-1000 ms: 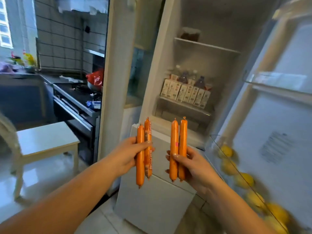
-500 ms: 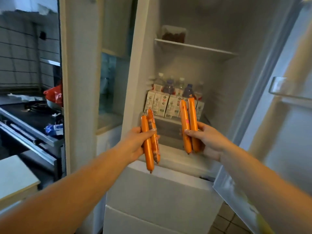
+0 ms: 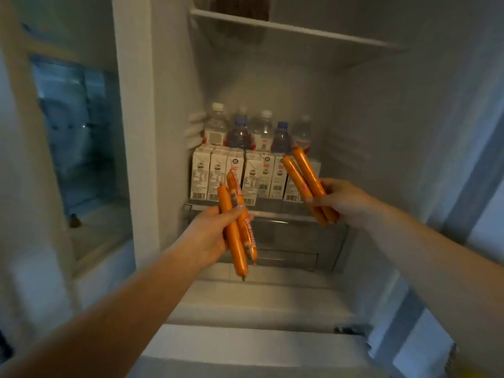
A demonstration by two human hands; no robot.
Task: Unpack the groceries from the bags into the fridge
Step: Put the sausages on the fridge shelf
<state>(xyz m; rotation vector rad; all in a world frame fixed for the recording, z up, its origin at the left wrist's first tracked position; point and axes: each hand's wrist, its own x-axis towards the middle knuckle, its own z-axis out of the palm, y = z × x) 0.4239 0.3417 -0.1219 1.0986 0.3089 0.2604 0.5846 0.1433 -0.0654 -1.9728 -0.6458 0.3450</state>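
Observation:
My left hand [image 3: 210,236] grips two orange wrapped sausages [image 3: 237,241], held nearly upright in front of the fridge's middle shelf [image 3: 289,215]. Two more orange sausages [image 3: 305,178] are gripped in my right hand [image 3: 346,200], tilted with their tops leaning left toward the cartons. Both hands are raised just outside the open fridge, level with that shelf's front edge.
A row of white drink cartons [image 3: 218,175] fills the front of the middle shelf, with several water bottles [image 3: 240,129] behind them. An upper shelf [image 3: 294,31] carries a dark container. A clear drawer [image 3: 289,241] sits below. The open door [image 3: 485,159] stands at right.
The view has closed in on the fridge interior. Both hands have risen and moved forward toward the middle shelf, and the right hand's sausages now lean left.

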